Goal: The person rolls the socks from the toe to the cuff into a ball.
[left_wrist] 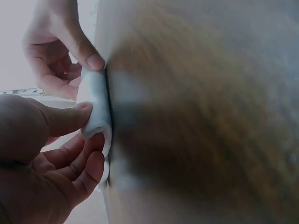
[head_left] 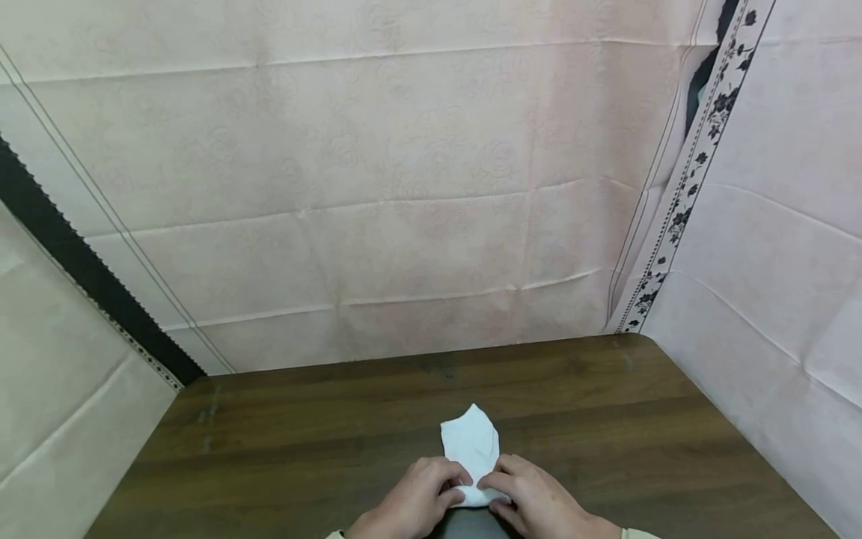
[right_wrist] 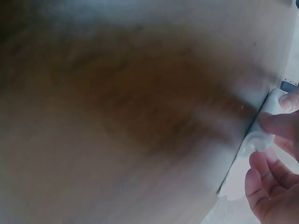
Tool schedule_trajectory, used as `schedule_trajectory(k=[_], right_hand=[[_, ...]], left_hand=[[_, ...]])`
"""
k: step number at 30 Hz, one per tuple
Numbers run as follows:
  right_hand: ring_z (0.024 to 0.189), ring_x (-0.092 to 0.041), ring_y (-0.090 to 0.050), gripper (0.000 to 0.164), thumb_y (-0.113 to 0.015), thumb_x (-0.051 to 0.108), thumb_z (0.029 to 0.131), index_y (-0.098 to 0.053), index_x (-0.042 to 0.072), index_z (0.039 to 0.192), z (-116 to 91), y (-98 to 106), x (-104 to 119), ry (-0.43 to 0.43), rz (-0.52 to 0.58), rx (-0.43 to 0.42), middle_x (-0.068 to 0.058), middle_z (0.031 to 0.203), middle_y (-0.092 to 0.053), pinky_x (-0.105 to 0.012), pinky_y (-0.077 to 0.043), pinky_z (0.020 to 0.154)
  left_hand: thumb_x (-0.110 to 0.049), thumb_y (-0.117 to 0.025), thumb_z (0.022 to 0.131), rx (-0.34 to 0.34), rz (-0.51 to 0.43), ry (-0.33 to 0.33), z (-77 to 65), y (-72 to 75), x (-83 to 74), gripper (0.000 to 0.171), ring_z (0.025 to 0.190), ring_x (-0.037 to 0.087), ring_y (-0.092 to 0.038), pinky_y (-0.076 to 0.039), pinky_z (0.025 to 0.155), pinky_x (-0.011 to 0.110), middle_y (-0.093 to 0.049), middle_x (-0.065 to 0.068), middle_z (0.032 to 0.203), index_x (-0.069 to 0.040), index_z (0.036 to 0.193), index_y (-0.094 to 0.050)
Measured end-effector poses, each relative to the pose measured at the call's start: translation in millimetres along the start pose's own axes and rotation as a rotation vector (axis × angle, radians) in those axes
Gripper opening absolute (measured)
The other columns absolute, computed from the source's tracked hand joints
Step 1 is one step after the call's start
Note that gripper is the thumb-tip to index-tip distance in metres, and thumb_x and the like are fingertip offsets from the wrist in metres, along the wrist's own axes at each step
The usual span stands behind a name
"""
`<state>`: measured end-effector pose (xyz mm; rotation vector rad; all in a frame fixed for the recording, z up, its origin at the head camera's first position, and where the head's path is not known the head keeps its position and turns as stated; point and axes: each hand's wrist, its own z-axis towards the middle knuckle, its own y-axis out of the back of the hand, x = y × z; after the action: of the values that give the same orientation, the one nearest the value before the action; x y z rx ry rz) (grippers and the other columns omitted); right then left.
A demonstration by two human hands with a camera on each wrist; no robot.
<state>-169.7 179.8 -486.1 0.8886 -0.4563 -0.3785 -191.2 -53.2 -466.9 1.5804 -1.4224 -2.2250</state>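
Observation:
A white cloth (head_left: 470, 442) lies on the brown table, its near end rolled up and its flat far end pointing away with an uneven edge. My left hand (head_left: 419, 495) pinches the left end of the roll between thumb and fingers. At the right end, my right hand (head_left: 539, 498) grips the same roll with thumb and fingertips. Seen in the left wrist view, the rolled cloth (left_wrist: 96, 95) shows a curled layer at its end, next to the left thumb. The right wrist view shows the other coiled end of the roll (right_wrist: 256, 141) by the right fingers.
The wood-grain tabletop (head_left: 303, 442) spreads around both hands. Pale, creased cloth hangings (head_left: 404, 187) enclose it at the back and sides. A black strip (head_left: 94, 262) runs down at the left, and a floral-patterned border (head_left: 700, 165) at the right.

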Motion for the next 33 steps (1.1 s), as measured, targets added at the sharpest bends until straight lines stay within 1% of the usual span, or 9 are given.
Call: schedule_trajectory(k=[4,7,10,12,18,23,29,33], right_hand=[[0.084,0.000,-0.053,0.027,-0.081,0.003,0.082,-0.074,0.014,0.106,-0.3,0.5,0.0,-0.009,0.017,0.017,0.007,0.096,-0.060,-0.009,-0.042,0.070],[0.082,0.001,-0.052,0.024,-0.079,0.003,0.085,-0.075,0.013,0.106,0.0,1.0,-0.5,-0.015,0.037,0.034,0.007,0.094,-0.060,-0.009,-0.042,0.069],[0.082,0.002,-0.052,0.022,-0.077,0.003,0.087,-0.075,0.013,0.107,0.5,1.6,-1.3,-0.025,0.053,0.048,0.006,0.094,-0.061,-0.009,-0.042,0.069],[0.083,0.001,-0.053,0.021,-0.076,0.004,0.088,-0.075,0.013,0.107,1.2,2.1,-2.2,-0.037,0.068,0.063,0.006,0.094,-0.061,-0.010,-0.043,0.069],[0.080,0.003,-0.050,0.018,-0.071,0.006,0.093,-0.076,0.014,0.108,3.8,4.4,-3.6,-0.087,0.106,0.109,0.009,0.091,-0.059,-0.012,-0.043,0.066],[0.076,0.005,-0.045,0.019,-0.070,0.004,0.093,-0.076,0.015,0.108,4.9,5.0,-2.7,-0.111,0.122,0.127,0.013,0.089,-0.055,-0.013,-0.042,0.065],[0.074,0.005,-0.043,0.018,-0.068,0.005,0.095,-0.076,0.015,0.109,5.7,5.6,-2.3,-0.146,0.136,0.155,0.015,0.088,-0.053,-0.014,-0.042,0.064],[0.075,0.005,-0.043,0.017,-0.068,0.007,0.095,-0.076,0.016,0.108,5.1,5.0,-2.7,-0.143,0.127,0.140,0.015,0.088,-0.052,-0.014,-0.041,0.064]], left_hand=[[-0.005,-0.075,0.090,-0.022,0.034,-0.014,-1.0,-0.6,-1.1,0.014,0.076,-0.003,-0.054,-0.048,0.069,0.021,-0.063,-0.011,0.087,-0.014,0.100,-0.073],[-0.007,-0.078,0.088,-0.077,0.125,-0.072,-3.2,-2.5,-2.2,0.014,0.077,-0.002,-0.051,-0.047,0.070,0.019,-0.058,-0.012,0.088,-0.015,0.098,-0.072],[-0.010,-0.083,0.083,-0.140,0.220,-0.131,-5.3,-4.7,-2.9,0.019,0.080,-0.001,-0.049,-0.045,0.073,0.018,-0.054,-0.013,0.091,-0.017,0.096,-0.070],[-0.011,-0.086,0.080,-0.161,0.254,-0.155,-5.7,-5.6,-3.1,0.023,0.081,0.000,-0.049,-0.044,0.074,0.018,-0.052,-0.013,0.092,-0.018,0.096,-0.069],[-0.011,-0.089,0.077,-0.157,0.257,-0.182,-4.9,-6.2,-2.6,0.028,0.082,0.000,-0.049,-0.044,0.073,0.017,-0.053,-0.013,0.091,-0.018,0.095,-0.068],[-0.011,-0.090,0.075,-0.159,0.254,-0.191,-4.0,-6.7,-1.8,0.029,0.080,-0.001,-0.049,-0.043,0.071,0.016,-0.053,-0.014,0.088,-0.017,0.093,-0.067],[-0.009,-0.084,0.082,-0.124,0.223,-0.154,-1.7,-6.0,-0.8,0.020,0.079,-0.001,-0.050,-0.045,0.071,0.017,-0.055,-0.015,0.085,-0.016,0.093,-0.069],[-0.010,-0.081,0.086,-0.105,0.210,-0.134,-1.4,-5.2,-1.0,0.015,0.081,-0.002,-0.052,-0.046,0.072,0.019,-0.059,-0.014,0.088,-0.016,0.095,-0.070]])
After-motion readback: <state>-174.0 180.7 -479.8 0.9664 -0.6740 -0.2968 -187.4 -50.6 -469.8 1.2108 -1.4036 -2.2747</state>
